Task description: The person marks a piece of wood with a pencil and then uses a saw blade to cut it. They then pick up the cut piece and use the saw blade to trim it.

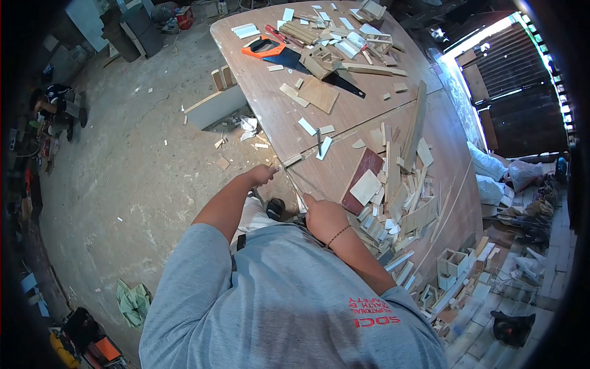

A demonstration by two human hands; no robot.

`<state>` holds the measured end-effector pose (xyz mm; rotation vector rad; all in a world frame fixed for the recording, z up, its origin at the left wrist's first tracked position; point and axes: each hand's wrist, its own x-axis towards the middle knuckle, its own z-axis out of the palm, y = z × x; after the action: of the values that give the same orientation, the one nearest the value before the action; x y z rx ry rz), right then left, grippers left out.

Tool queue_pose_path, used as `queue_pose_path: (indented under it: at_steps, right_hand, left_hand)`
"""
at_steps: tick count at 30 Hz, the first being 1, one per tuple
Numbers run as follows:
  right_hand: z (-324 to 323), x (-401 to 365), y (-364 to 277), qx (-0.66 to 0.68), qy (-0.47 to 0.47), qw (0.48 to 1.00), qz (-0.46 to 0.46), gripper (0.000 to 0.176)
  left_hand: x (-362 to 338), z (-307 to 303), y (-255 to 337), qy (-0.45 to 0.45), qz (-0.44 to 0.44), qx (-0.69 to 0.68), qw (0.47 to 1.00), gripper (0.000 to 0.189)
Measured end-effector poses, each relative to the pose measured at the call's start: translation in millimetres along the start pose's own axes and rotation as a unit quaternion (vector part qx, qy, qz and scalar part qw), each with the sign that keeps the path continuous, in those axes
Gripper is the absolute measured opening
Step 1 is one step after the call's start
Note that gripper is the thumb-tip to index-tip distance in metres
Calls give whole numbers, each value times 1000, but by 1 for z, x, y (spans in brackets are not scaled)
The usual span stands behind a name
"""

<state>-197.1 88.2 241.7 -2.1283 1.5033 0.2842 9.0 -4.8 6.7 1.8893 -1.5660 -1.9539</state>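
Observation:
At the table's near left corner, my left hand [262, 176] is closed, its fingers wrapped round something mostly hidden in the fist. A small wood piece with a dark edge [292, 161] lies on the corner just beyond it. My right hand [326, 218] is curled at the table's near edge, index finger and thumb toward a thin pale strip [300, 202]; what it grips is covered by the fingers. A slim dark tool [319, 142] rests across a white offcut [324, 148] ahead of both hands. Close to my right hand lies a dark red board [365, 177] under a pale wood piece [367, 187].
A handsaw with an orange handle [263, 48] lies on the worktable [258, 92] among wood offcuts. A long plank [413, 132] crosses the right-hand pile. Boards [215, 107] stand on the floor left of the table. Another person [58, 107] sits at far left.

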Motion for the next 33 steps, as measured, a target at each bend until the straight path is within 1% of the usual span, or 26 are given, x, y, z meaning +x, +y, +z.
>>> queue_pose_path:
  at_steps: [1,3,5,8,10,12,15,16,17,19,21,22,23,25,26,28,29,31,33]
  right_hand:
    - [-5,-2,-4,-1,-2,1000,-1,31]
    - [-16,-6,-11,-13,8,1000,1,25]
    - [-25,-6,-17,-17,9,1000,2,24]
    - [-25,5,-17,-25,15,1000,-2,22]
    - [-12,24,-10,-30,17,999,-8,21]
    - [18,51,4,-13,46,999,-10,22]
    - [39,60,12,-13,35,999,-3,23]
    - [25,55,5,-14,37,999,-7,23]
    - [11,42,2,-22,19,1000,-5,24]
    - [-25,19,-13,-30,-11,999,3,23]
    - [-17,31,-8,-25,-18,1000,1,24]
    - [-10,41,-4,-23,-22,999,-5,24]
    - [8,57,2,-23,-21,999,-6,24]
    - [51,90,14,5,14,1000,7,29]
    - [60,96,17,5,15,1000,5,29]
    - [59,101,10,9,-25,999,26,34]
    - [56,99,11,9,-24,999,23,34]
    - [17,78,-7,-45,-100,994,16,33]
    - [14,81,-7,-39,-102,994,12,34]
  left_hand:
    - [0,0,1,-2,-1,6,1000,68]
    - [4,2,-2,-3,-2,10,1000,68]
    - [12,7,-11,30,42,17,999,68]
    - [5,8,-4,47,39,34,998,67]
    - [1,6,-3,48,38,37,997,67]
    - [2,8,-3,45,39,43,997,67]
    - [8,6,-4,43,45,38,997,68]
    - [7,7,-4,60,53,48,996,68]
    - [5,10,-7,72,56,59,994,68]
    - [10,10,-14,72,66,45,994,68]
    - [9,11,-12,75,80,32,993,67]
    - [3,9,-5,63,55,31,996,67]
    - [-3,7,1,51,30,30,998,67]
    - [-3,7,1,49,30,30,998,67]
    - [-2,7,1,47,30,30,998,67]
    - [-4,10,-1,65,37,41,996,68]
    - [-4,11,-1,81,45,50,994,68]
    - [-5,10,-2,92,46,44,994,68]
    - [-8,10,1,98,48,36,993,67]
